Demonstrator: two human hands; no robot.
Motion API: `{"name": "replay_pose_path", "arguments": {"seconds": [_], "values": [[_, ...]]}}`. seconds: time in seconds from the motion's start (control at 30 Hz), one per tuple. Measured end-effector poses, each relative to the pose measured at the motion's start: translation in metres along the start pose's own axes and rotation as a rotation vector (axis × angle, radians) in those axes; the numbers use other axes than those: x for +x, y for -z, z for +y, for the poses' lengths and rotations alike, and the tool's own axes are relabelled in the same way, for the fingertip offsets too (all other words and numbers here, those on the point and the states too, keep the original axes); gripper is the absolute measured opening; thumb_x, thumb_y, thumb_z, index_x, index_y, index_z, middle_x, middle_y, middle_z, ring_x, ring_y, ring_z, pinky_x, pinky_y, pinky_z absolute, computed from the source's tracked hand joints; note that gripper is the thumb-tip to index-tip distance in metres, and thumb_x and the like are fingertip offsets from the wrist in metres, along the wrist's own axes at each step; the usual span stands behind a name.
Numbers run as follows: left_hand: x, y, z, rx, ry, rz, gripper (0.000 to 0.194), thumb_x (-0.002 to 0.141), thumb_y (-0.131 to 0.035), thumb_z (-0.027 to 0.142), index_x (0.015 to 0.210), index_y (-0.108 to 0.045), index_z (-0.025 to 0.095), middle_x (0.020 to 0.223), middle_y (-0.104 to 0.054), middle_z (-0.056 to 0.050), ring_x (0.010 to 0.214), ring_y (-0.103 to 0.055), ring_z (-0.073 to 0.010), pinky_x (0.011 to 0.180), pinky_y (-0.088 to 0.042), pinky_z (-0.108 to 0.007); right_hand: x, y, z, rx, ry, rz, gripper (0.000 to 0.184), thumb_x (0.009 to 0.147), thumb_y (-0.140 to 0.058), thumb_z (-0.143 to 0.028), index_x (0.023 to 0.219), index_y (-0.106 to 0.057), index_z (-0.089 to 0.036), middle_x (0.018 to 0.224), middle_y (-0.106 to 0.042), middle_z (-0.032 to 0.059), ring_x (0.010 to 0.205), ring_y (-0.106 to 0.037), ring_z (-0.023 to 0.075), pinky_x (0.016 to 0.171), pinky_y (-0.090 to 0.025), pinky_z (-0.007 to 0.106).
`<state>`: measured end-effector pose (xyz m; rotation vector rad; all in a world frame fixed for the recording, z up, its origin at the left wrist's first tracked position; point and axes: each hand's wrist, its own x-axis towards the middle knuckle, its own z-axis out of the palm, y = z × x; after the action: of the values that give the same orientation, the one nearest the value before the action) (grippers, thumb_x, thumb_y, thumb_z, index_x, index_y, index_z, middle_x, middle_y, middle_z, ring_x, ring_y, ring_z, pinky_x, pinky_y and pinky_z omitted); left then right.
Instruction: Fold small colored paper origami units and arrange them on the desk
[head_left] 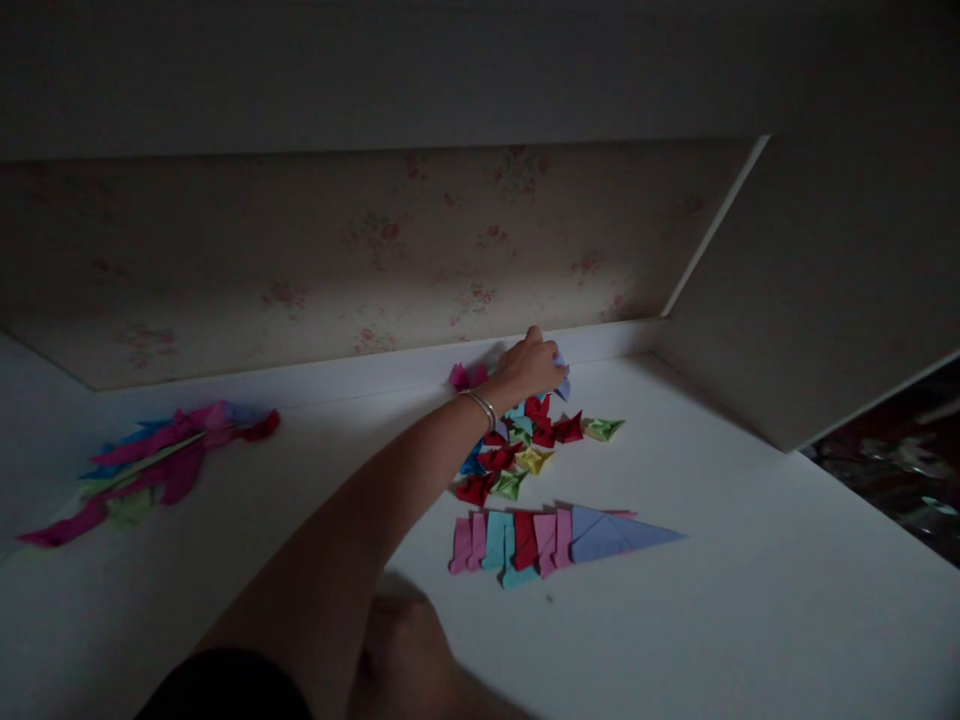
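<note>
My left hand point(532, 365) reaches to the back edge of the white surface, its fingers curled down on a lavender folded-paper piece point(562, 380). A bracelet circles that wrist. Just below lies a cluster of small origami pieces, among them a red one point(568, 428), a yellow one point(534, 460) and a green one point(602, 429). A magenta piece point(469, 377) sits left of the hand. My right hand point(411, 640) is low in the view, curled beside my left forearm; its fingers are partly hidden in shadow, and whatever they hold does not show.
A row of pink, teal and red folded strips point(499, 540) ends in a lavender paper triangle point(622, 535). More folded paper in magenta, blue and green point(172, 450) is heaped at left. Flowered wallpaper point(390, 240) backs the surface, with a panel point(810, 250) at right.
</note>
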<state>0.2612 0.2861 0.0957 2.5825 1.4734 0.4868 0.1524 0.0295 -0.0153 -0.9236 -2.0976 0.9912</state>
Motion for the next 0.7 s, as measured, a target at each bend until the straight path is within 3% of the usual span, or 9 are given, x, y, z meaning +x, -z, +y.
{"name": "replay_pose_path", "arguments": {"seconds": [0.1,0.23,0.37,0.53,0.6,0.7], "values": [[-0.049,0.022,-0.017,-0.119,-0.019,0.134,0.022,0.085,-0.050,0.030,0.096,-0.067,0.022,0.102,-0.057,-0.005,0.085,-0.060,-0.0171,0.077,-0.045,-0.027,-0.004,0.014,-0.009,-0.015,0.010,0.043,0.014,0.074,-0.054,-0.011,0.064,-0.059,-0.019,0.067,-0.065,-0.0018,0.062,-0.058,0.0108,0.061,-0.038,0.020],[-0.144,0.050,-0.050,-0.297,0.019,0.246,0.013,0.081,-0.052,0.018,0.081,-0.065,0.020,0.077,-0.059,0.001,0.074,-0.056,-0.0132,0.070,-0.042,-0.023,-0.005,0.022,-0.018,0.052,-0.011,0.044,0.018,0.080,-0.052,-0.013,0.065,-0.060,-0.020,0.064,-0.061,-0.0033,0.059,-0.053,0.0092,0.058,-0.036,0.019],[-0.252,0.066,-0.077,-0.447,0.387,0.372,0.005,0.078,-0.057,0.023,0.075,-0.055,0.019,0.063,-0.047,0.007,0.056,-0.043,-0.0099,0.055,-0.034,-0.021,-0.004,0.023,-0.022,0.118,-0.093,0.020,0.022,0.085,-0.051,-0.017,0.066,-0.061,-0.020,0.058,-0.051,-0.0047,0.053,-0.045,0.0091,0.051,-0.032,0.020],[-0.360,0.054,-0.086,-0.629,0.720,0.271,0.033,0.075,-0.055,0.028,0.055,-0.030,0.021,0.053,-0.028,0.009,0.051,-0.031,-0.0091,0.051,-0.026,-0.021,-0.004,0.024,-0.026,0.176,-0.182,0.001,0.023,0.088,-0.049,-0.026,0.074,-0.066,-0.020,0.054,-0.043,-0.0050,0.050,-0.038,0.0098,0.049,-0.029,0.022],[-0.385,0.044,-0.086,-0.730,0.791,0.238,0.035,0.072,-0.056,0.028,0.054,-0.026,0.021,0.052,-0.025,0.009,0.050,-0.027,-0.0086,0.050,-0.023,-0.021,-0.004,0.024,-0.025,0.201,-0.220,0.013,0.025,0.089,-0.049,-0.030,0.076,-0.067,-0.020,0.053,-0.041,-0.0049,0.049,-0.037,0.0101,0.047,-0.027,0.022],[-0.399,0.034,-0.086,-0.871,0.845,0.211,0.038,0.072,-0.056,0.030,0.055,-0.023,0.022,0.052,-0.020,0.009,0.049,-0.023,-0.0083,0.048,-0.020,-0.022,-0.005,0.022,-0.023,0.248,-0.280,0.057,0.026,0.088,-0.049,-0.037,0.078,-0.067,-0.021,0.054,-0.042,-0.0039,0.049,-0.037,0.0112,0.045,-0.026,0.023]]}}
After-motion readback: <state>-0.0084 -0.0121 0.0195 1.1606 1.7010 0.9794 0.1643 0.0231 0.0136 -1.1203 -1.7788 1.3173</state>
